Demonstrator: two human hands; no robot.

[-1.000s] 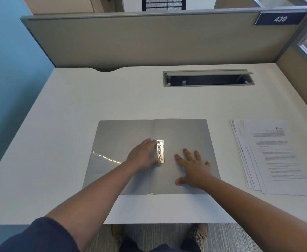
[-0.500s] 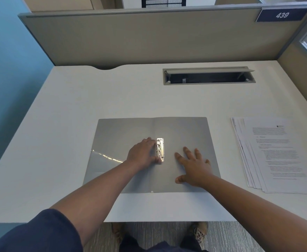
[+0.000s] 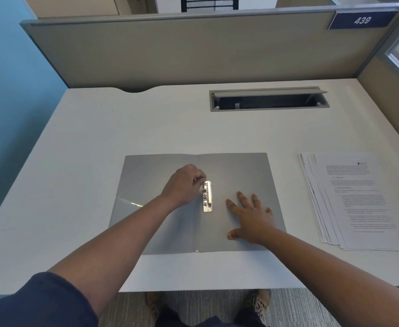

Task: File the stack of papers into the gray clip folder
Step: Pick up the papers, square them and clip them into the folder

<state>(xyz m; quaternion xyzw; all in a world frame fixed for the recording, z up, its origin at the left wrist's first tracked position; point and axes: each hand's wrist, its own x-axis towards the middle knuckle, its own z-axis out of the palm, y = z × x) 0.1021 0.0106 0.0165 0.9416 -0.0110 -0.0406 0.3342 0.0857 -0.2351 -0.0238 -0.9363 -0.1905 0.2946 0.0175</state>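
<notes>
The gray clip folder (image 3: 241,175) lies open and flat on the white desk in front of me. Its metal clip (image 3: 207,197) runs along the centre fold. My left hand (image 3: 184,185) is on the left flap with its fingertips pinching the upper end of the clip. Flat on the right flap rests my right hand (image 3: 252,220), fingers spread, holding nothing. The stack of papers (image 3: 358,201), slightly fanned with printed text on top, sits on the desk to the right of the folder, apart from both hands.
A recessed cable tray (image 3: 268,100) with a raised lid is set into the desk behind the folder. A beige partition (image 3: 193,50) closes off the back and right side. A blue wall (image 3: 9,95) stands at the left. My shoes show below the desk's front edge.
My left hand has risen and curled, its fingertips shifting from the lower part of the clip to its upper end. The right hand has stayed flat on the right flap.
</notes>
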